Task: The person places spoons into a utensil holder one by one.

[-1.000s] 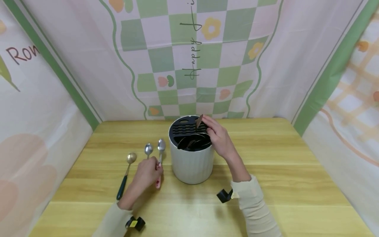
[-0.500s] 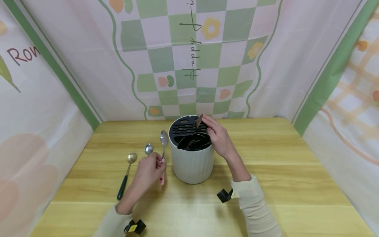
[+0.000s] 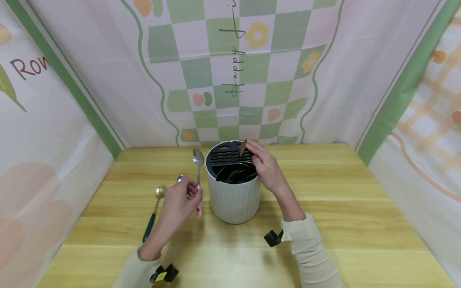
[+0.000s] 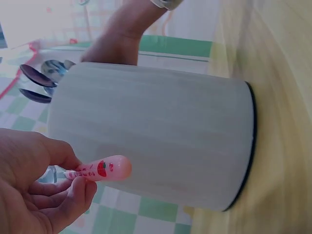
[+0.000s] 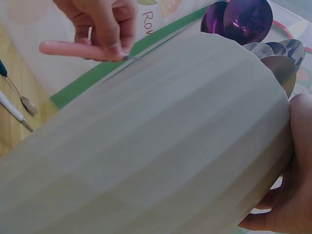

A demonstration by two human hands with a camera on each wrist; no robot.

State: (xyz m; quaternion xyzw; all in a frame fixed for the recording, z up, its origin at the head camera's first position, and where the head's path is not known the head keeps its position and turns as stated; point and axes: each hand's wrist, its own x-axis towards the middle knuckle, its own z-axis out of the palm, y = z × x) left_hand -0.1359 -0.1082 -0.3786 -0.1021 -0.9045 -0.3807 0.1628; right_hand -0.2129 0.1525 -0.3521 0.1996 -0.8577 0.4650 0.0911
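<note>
My left hand [image 3: 179, 203] pinches the pink handle of a spoon [image 3: 197, 157] between thumb and fingers. The spoon is held off the table, bowl up, just left of a white ribbed utensil holder [image 3: 234, 205]. Strawberry prints show on its handle in the left wrist view. My right hand [image 3: 268, 168] holds the right side of the holder near its rim, fingers round the wall. In the right wrist view, purple spoons [image 5: 248, 20] and silver and gold ones stick out of the holder's top. A brownish spoon [image 3: 243, 148] stands in a rear slot.
Left on the wooden table [image 3: 345, 224] lies a spoon with a dark green handle [image 3: 149, 228] and gold bowl. A silver spoon [image 3: 180, 178] is mostly hidden behind my left hand; its white handle [image 5: 10, 106] shows in the right wrist view. Patterned cloth hangs behind.
My left hand has lifted the pink-handled spoon from the table, moving it up and slightly right beside the holder. My right hand and the holder have stayed still.
</note>
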